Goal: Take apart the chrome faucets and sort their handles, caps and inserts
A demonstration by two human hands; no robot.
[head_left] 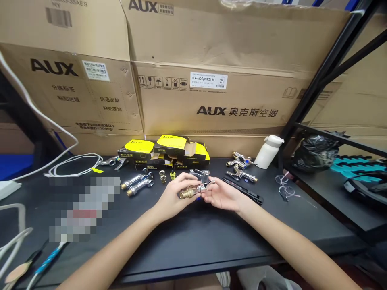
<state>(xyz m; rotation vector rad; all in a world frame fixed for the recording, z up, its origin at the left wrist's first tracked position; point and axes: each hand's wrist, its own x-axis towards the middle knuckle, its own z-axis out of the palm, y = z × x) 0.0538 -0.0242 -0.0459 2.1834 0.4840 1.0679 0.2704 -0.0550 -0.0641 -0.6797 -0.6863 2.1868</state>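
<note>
From my view, the left hand (175, 196) has its fingers curled around the brass-ended part of a chrome tap (200, 186), and the right hand (222, 194) grips the tap's other side with its fingertips. I see the tap raised over the front-middle of the dark worktop (193, 245). Just behind the hands, a small green-topped fitting (172, 175) stands beside two brass rings (163, 176). To their left lie two chrome tap bodies (137, 184) with brass ends. Yellow-and-black boxes (171, 145) are stacked behind, against the cardboard. Right of those, I make out more chrome taps (241, 166) near a white bottle (269, 151).
</note>
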